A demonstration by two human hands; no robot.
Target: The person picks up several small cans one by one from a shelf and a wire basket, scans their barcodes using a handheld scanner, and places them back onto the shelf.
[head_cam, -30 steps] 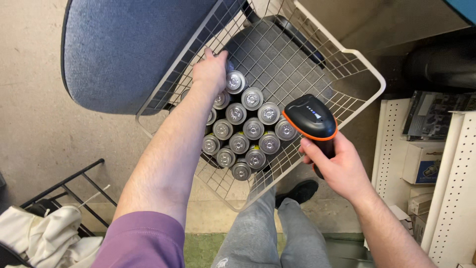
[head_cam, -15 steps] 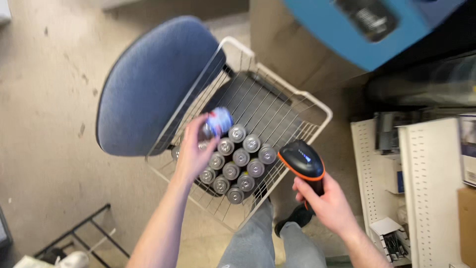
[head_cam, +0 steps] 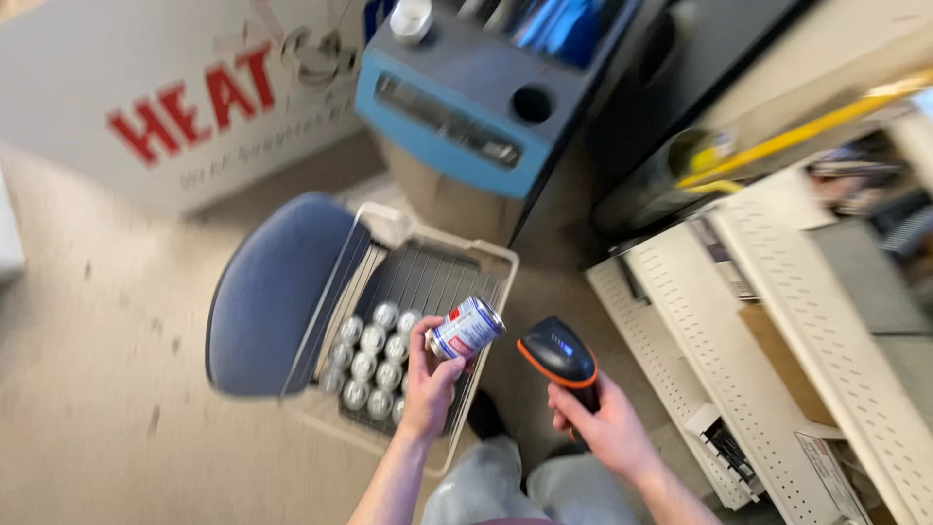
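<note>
My left hand (head_cam: pixel 428 381) holds a small can (head_cam: pixel 466 329) with a white, blue and red label, lifted above a white wire basket (head_cam: pixel 486 255). Several more silver-topped cans (head_cam: pixel 371 362) stand packed in the basket's near left part. My right hand (head_cam: pixel 601 423) grips the handle of a black and orange handheld scanner (head_cam: pixel 558 352), whose head sits just right of the raised can, a short gap between them.
A blue padded chair seat (head_cam: pixel 270 292) lies left of the basket. A blue and grey cart (head_cam: pixel 466 107) stands behind it. White pegboard shelving (head_cam: pixel 777 340) runs along the right. A large white box with red lettering (head_cam: pixel 165 97) is at the upper left.
My left hand picked one can out of the basket and raised it toward the scanner. The view has pulled back and up, showing the cart and shelves.
</note>
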